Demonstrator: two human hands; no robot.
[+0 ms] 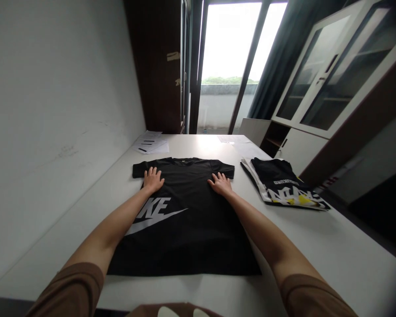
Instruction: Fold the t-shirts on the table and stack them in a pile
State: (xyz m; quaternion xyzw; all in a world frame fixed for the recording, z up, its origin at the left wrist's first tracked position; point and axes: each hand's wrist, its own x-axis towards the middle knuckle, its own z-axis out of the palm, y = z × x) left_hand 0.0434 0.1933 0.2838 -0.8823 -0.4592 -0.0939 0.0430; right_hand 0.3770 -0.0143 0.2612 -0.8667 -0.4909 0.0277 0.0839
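A black T-shirt (191, 237) lies spread face up, its collar toward the far end and its hem toward me. Grey lettering and a swoosh show on its front, partly covered by my left forearm. My left hand (153, 180) rests flat on the shirt near the left sleeve, fingers apart. On the opposite side, my right hand (221, 184) lies on the fabric close to the right sleeve, its fingers also spread. Neither hand grips the cloth.
The shirt is on a white table (198, 293). To the right sits a stack of folded clothes (277, 180), a black printed one on top. Papers (150, 143) lie at the far left by the wall. A white cabinet (303, 145) stands beyond the table's right edge.
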